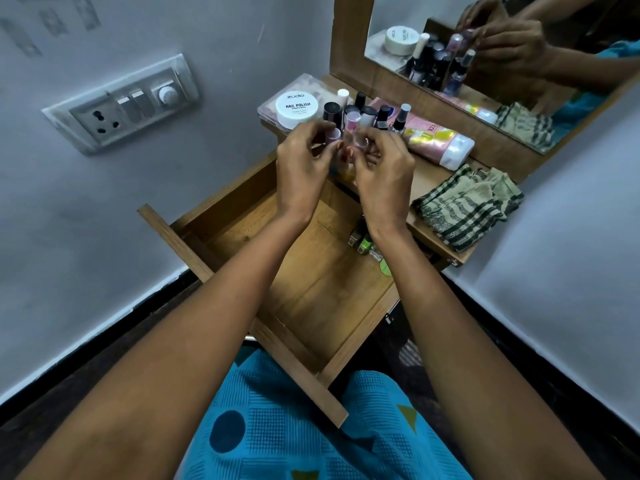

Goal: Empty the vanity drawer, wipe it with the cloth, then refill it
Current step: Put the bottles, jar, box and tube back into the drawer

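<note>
The drawer [180, 237] is pulled out wide over the person's lap, and most of its wooden floor is bare. A few green bottles [362, 242] lie in its far right corner, right under the right wrist. Both hands are held up close together over the back of the drawer, at the front edge of the table [429, 174]. The left hand [301, 168] has its fingers curled round a pale-capped bottle [334, 135]. The right hand [384, 174] pinches a clear bottle [352, 131] with a pink top, just beside the other one. How many more small things the hands hold cannot be told, as the fingers hide them. Just behind the hands a bunch of dark bottles [367, 110] stands on the table. A white tub [297, 109] marked nail polish sits to the left of them, and a pink tube [436, 142] lies to the right. The checked cloth [467, 209] lies crumpled on the table to the right of the right hand, and no hand touches it. A mirror [519, 74] stands at the back and shows the hands and bottles again. A switch plate [121, 102] is on the wall to the left.
</note>
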{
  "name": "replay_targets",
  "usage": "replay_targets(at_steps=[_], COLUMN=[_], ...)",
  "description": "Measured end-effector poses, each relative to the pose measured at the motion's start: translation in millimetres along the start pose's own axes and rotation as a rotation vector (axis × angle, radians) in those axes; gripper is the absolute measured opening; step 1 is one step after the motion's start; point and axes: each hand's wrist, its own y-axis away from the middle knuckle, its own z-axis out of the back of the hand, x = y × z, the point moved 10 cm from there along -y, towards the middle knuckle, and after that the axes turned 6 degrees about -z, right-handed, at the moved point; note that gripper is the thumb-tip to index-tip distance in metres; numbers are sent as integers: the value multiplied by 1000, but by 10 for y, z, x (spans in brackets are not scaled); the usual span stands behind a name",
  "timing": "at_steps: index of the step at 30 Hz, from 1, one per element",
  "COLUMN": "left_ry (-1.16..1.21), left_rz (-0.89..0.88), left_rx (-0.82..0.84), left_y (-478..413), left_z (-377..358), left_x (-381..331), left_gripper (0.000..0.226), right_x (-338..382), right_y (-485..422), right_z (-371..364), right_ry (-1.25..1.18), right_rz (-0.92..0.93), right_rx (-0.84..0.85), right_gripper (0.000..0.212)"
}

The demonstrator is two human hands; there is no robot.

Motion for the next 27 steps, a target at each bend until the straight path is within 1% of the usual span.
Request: replay_targets(at_steps=[4, 9, 13, 15, 18, 23, 27], left_ry=[5, 6, -5, -15, -8, -21, -1], left_rz=[-11, 33, 92, 107, 144, 163, 167], left_rx=[19, 13, 81, 113, 144, 199, 244], left_y=[160, 329, 460, 509, 554, 576, 612], left_z=[56, 116, 36, -21, -105, -249, -370], left_x=[-28, 45, 189, 259, 381, 559, 654], left_gripper=[24, 26, 32, 32, 29, 28, 27], right_x=[42, 18, -96, -173, -278, -416, -471], right_y=[108, 263, 375, 416, 469, 523, 572], right_z=[43, 29, -37, -99, -184, -276, -330], right_ry=[9, 25, 42, 73, 168, 458, 594], right_rz=[19, 37, 49, 51, 81, 171, 213], right_rx=[8, 64, 126, 170, 199, 143, 120], right_gripper=[25, 23, 20, 21, 20, 21, 20])
